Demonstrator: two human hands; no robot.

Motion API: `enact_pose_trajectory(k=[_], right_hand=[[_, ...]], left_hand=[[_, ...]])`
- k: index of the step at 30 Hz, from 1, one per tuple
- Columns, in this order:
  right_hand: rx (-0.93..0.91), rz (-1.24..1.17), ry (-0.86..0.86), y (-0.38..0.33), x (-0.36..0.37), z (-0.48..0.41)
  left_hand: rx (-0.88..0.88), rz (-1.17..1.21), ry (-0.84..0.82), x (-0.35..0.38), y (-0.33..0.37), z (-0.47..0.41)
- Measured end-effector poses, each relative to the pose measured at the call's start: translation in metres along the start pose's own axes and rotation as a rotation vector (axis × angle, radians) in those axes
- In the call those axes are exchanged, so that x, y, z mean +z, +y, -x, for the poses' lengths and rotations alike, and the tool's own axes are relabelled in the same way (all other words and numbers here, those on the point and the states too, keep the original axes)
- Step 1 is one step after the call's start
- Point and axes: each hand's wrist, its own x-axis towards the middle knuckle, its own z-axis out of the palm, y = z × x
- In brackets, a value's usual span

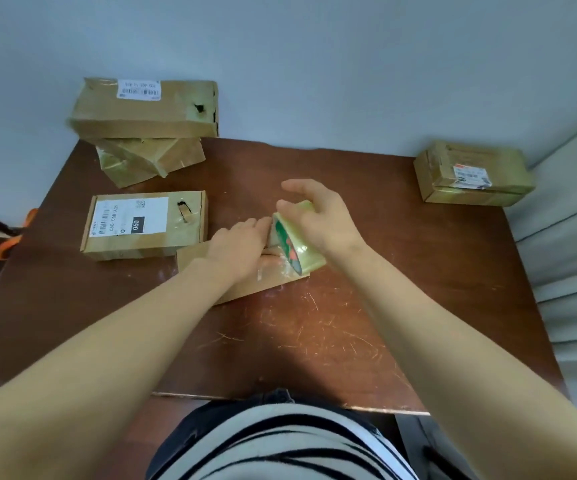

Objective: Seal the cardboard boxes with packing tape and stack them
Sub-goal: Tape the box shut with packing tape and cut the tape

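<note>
View from the head camera, looking down on a scratched brown wooden table [349, 323] set against a pale wall [314, 64].

Centre: a small flat brown cardboard box [190, 256] lies on the table, partly covered by both hands. The left hand [242, 244] rests palm down on the box top. Its fingers are stretched straight towards a roll of clear packing tape with a green and red inner label [294, 244], and the fingertips meet the side of the roll. The right hand [318, 216] holds this roll from above with fingers and thumb curled over its rim. The roll stands on edge, tilted, on the right end of the box. A glossy strip of tape shows on the box top just below the roll. Whether the left fingertips also hold the tape end cannot be told.

Left: a flat cardboard box with a large white shipping label marked "090" [145, 223] lies just beside the central box.

Far left corner: two taped cardboard boxes form a stack. A long box with a small white barcode label [145, 109] lies across a smaller box turned at an angle [148, 161].

Far right corner: a single taped cardboard box with a small label [474, 174] sits well apart from the others.

Margins: an orange-handled object [13, 237], too cut off to identify, lies at the left table edge. Pale pleated fabric [574, 271] hangs at the right. The person's black-and-white striped shirt [280, 441] fills the lower foreground.
</note>
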Motion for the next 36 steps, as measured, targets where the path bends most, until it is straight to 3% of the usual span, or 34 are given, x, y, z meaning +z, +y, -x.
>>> enact_pose_trajectory(k=[3,7,9,12,16,22,36], right_hand=[[0.076,-0.063,0.018,0.016,-0.002,0.015],[0.163,-0.253,-0.017,0.023,-0.018,0.01],[0.201,-0.262,-0.037,0.026,-0.017,0.003],[0.251,-0.307,-0.009,0.033,-0.008,-0.014],[0.241,-0.27,0.013,0.044,0.009,-0.041],[0.215,-0.177,0.005,0.048,0.017,-0.062],[0.249,-0.207,-0.083,0.072,0.017,-0.034]], left_hand=[[-0.013,0.109,-0.082,-0.005,-0.004,-0.007],[0.024,0.643,-0.391,0.004,-0.003,-0.005],[-0.013,0.701,-0.383,0.016,0.0,-0.004],[-0.077,0.458,-0.245,0.029,0.003,-0.005],[-0.104,0.119,0.095,0.049,0.014,0.01],[-0.076,-0.031,-0.173,0.078,0.029,0.034],[-0.037,-0.145,-0.077,0.081,0.018,0.028]])
